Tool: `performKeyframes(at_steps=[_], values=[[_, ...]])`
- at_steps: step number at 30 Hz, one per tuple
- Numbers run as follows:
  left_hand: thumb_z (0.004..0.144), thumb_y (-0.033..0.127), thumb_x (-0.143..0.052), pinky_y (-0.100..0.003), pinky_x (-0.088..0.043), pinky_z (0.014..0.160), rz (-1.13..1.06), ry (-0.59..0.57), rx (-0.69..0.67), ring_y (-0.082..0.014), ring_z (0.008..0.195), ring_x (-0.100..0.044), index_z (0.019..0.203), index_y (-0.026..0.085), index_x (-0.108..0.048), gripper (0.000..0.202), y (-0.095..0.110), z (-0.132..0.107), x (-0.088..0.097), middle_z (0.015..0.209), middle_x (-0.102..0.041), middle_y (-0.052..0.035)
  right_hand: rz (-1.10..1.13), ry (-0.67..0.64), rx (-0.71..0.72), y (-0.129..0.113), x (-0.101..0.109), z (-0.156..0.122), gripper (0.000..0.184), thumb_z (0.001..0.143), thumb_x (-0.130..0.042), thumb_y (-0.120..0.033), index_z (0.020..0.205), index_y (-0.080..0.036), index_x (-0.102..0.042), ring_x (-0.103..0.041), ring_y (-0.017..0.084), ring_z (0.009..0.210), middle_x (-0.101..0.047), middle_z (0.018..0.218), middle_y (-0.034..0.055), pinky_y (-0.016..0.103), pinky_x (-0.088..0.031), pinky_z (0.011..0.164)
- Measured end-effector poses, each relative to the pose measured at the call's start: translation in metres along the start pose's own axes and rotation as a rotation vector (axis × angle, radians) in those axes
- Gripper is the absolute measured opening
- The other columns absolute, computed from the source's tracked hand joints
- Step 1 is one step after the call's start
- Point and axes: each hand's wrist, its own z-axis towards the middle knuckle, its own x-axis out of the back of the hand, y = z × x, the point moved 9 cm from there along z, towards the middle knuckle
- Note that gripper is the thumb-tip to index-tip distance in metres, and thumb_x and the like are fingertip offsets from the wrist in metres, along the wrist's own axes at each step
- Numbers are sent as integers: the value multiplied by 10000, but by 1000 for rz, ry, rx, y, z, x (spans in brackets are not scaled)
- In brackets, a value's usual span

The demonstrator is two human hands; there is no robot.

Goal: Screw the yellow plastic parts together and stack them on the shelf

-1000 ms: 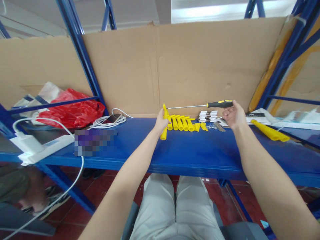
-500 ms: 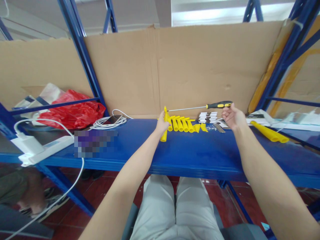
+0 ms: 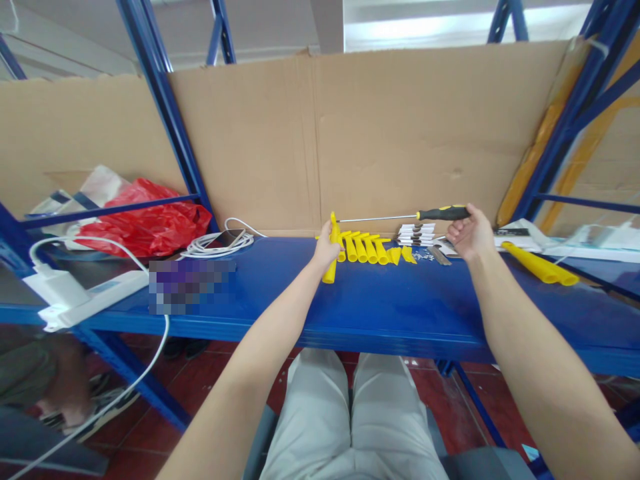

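While left hand (image 3: 325, 251) grips a yellow tube (image 3: 331, 248), right hand (image 3: 469, 233) at 3 o'clock clasps a screwdriver (image 3: 425, 215), tip at tube top.

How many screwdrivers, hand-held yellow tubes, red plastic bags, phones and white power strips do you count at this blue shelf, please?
Screwdriver, in the right hand: 1
Yellow tube, in the left hand: 1
Red plastic bag: 1
Phone: 1
White power strip: 1
Total: 5
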Motion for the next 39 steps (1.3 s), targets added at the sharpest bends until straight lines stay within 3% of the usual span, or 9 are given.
performKeyframes(at_steps=[6,10,14,20,23,27,31,34,39], values=[[633,-89,-653,-399,-600,851,-21,14,-5,-316,1211,-598,1485,299,-383,974,3,1,3,1537,-438,-97,-15,-14,16,-1,-2,0,410,975,-500,-388,609,-204,-473,-438,81,429,-510,536,-22,178,-356,377],[647,-76,-632,-416,-617,824,10,51,21,-308,1096,-659,1511,293,-341,983,4,0,6,1550,-423,-88,-36,-25,39,0,-2,3,404,915,-596,-423,606,-207,-454,-400,81,399,-484,521,-38,188,-336,361],[626,-113,-606,-414,-604,855,-4,50,8,-317,1165,-628,1497,273,-364,983,5,0,5,1539,-437,-99,11,37,8,1,2,1,393,949,-505,-382,602,-212,-436,-394,86,385,-473,496,-31,189,-331,349],[626,-80,-661,-417,-579,905,-30,25,-26,-318,1259,-566,1458,309,-421,949,6,1,3,1507,-481,-84,32,-18,16,-2,-5,-2,437,921,-546,-444,586,-230,-365,-293,89,323,-274,382,-75,183,-275,309],[622,-86,-660,-432,-586,891,-25,27,-21,-332,1227,-588,1470,294,-413,961,5,1,4,1525,-454,-99,52,16,5,-1,-2,-1,430,943,-525,-470,603,-233,-411,-363,92,346,-369,400,-60,173,-309,310],[636,-84,-641,-408,-613,829,-18,48,5,-317,1134,-643,1492,300,-376,975,3,1,6,1534,-443,-94,27,34,-16,2,1,0,383,988,-464,-386,641,-228,-505,-494,103,421,-565,525,-13,189,-406,345],[631,-73,-642,-388,-619,813,-14,55,10,-309,1131,-645,1492,298,-366,977,4,1,7,1527,-455,-86,-9,7,5,1,0,1,386,961,-530,-382,616,-212,-496,-438,83,383,-515,492,-23,180,-374,334],[615,-100,-631,-420,-593,886,-16,54,-3,-314,1182,-621,1485,279,-386,980,5,0,7,1531,-447,-96,-17,34,21,1,3,3,380,917,-589,-416,615,-215,-474,-429,88,389,-504,492,-27,186,-352,322],[604,-147,-567,-410,-517,1008,-43,38,-41,-279,1359,-477,1467,284,-415,977,7,1,4,1538,-445,-73,-26,38,-1,3,3,3,408,953,-500,-421,606,-220,-427,-403,85,372,-452,448,-43,169,-332,332]])
